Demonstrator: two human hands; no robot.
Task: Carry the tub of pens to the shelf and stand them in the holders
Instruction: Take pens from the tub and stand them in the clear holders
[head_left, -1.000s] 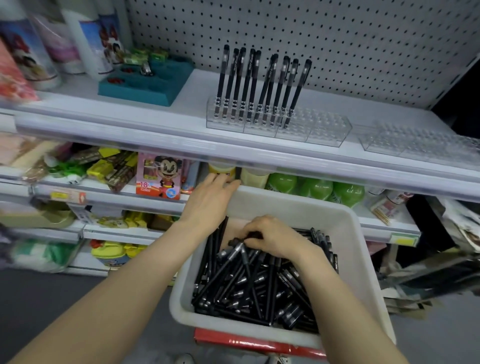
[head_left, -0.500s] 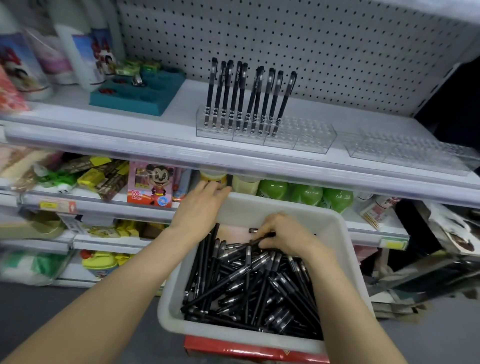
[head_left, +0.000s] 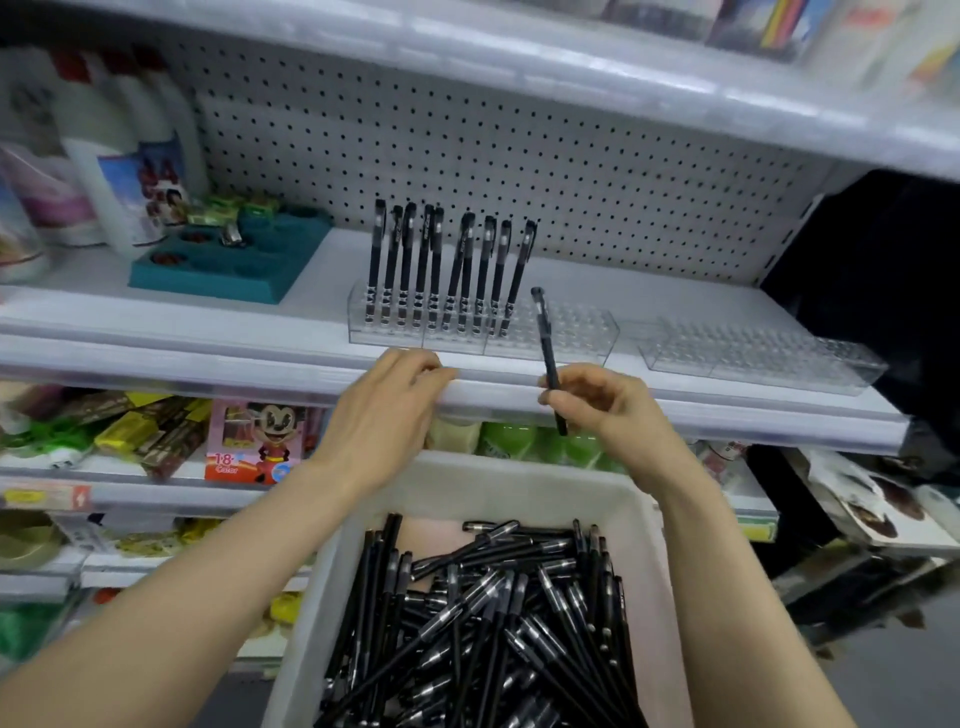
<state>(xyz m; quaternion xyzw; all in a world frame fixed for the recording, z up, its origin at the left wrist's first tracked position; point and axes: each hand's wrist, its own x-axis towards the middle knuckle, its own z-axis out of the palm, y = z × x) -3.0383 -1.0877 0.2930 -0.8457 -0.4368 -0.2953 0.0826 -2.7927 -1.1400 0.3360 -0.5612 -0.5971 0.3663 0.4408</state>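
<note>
A white shop shelf (head_left: 675, 301) backed by pegboard (head_left: 519, 156) carries two clear holders; the nearer holder (head_left: 566, 332) has a row of black pens (head_left: 452, 265) standing in its left part, the far holder (head_left: 763, 353) sits to the right. Below, the white tub (head_left: 498, 483) lies heaped with loose pens (head_left: 488, 623). The left hand (head_left: 384, 415) rests fingers-down on the shelf's front edge, holding nothing. The right hand (head_left: 602, 405) pinches one pen (head_left: 545, 353) nearly upright, in front of the nearer holder

ten standing pens (head_left: 457, 270), two hands (head_left: 387, 410), one tub (head_left: 519, 483)
</note>
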